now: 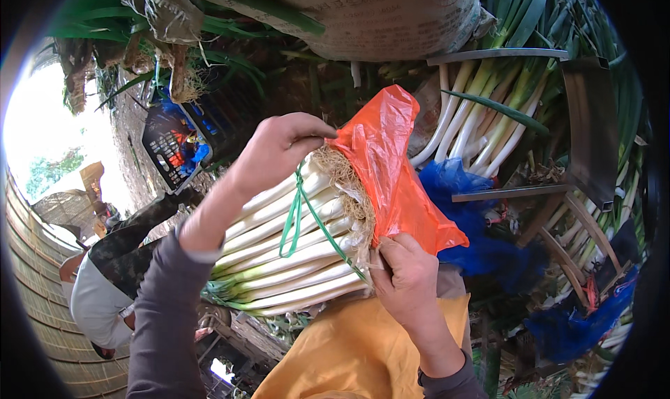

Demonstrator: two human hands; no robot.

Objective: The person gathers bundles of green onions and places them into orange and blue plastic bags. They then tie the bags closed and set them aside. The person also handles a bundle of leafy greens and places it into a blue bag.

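Note:
Before me lies a thick bundle of large green onions or leeks (293, 231), their white stalks side by side and their hairy roots (350, 189) towards the right. Green twine (315, 213) crosses the stalks near the roots, with a loop hanging loose. An orange-red plastic bag (390, 174) spreads over the root end. My left hand (285, 150) pinches the bag's edge at the upper side of the roots. Down at the lower corner of the root end, my right hand (405, 273) grips the bag's edge between thumb and fingers.
More stalks (481, 111) rest in a metal frame (510, 192) at the right, beside blue netting or plastic (466, 215). A full woven sack (356, 17) lies beyond the bundle. A black plastic crate (175, 147) stands at upper left. Another person (99, 294) bends at far left.

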